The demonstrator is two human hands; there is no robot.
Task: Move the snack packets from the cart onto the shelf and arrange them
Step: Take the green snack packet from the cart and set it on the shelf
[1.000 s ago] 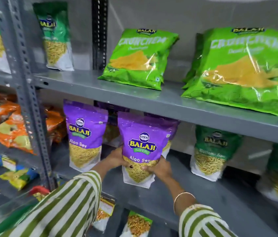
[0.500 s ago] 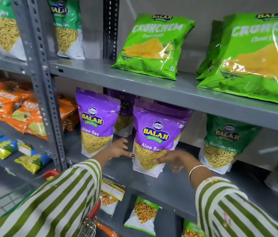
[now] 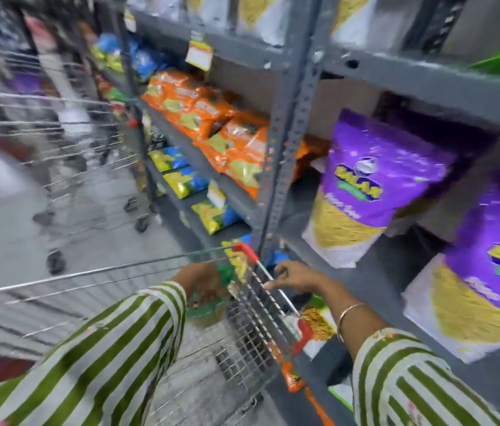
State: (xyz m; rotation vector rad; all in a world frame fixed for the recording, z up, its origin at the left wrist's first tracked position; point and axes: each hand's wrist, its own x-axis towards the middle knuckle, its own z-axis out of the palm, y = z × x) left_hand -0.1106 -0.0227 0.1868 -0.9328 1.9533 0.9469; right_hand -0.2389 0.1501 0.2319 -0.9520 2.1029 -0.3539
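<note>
The view is blurred by motion. A wire cart (image 3: 119, 269) stands left of the grey shelf (image 3: 374, 281). My left hand (image 3: 202, 284) is down inside the cart, resting on a green snack packet (image 3: 208, 310); blur hides whether the fingers grip it. My right hand (image 3: 297, 276) hovers over the cart's right rim (image 3: 270, 287), fingers apart and holding nothing. Two purple Aloo Sev packets (image 3: 374, 186) (image 3: 494, 272) stand upright on the shelf to the right, apart from both hands.
A grey upright post (image 3: 288, 133) divides the shelving. Orange packets (image 3: 211, 124) and yellow-blue packets (image 3: 181, 179) fill the left bay. A second wire cart (image 3: 73, 155) stands farther down the aisle. More packets (image 3: 316, 321) lie on the lower shelf beside the cart.
Both hands have let go of the purple packet and dropped to the cart. The view has swung left and down, from the shelf to the cart and aisle.
</note>
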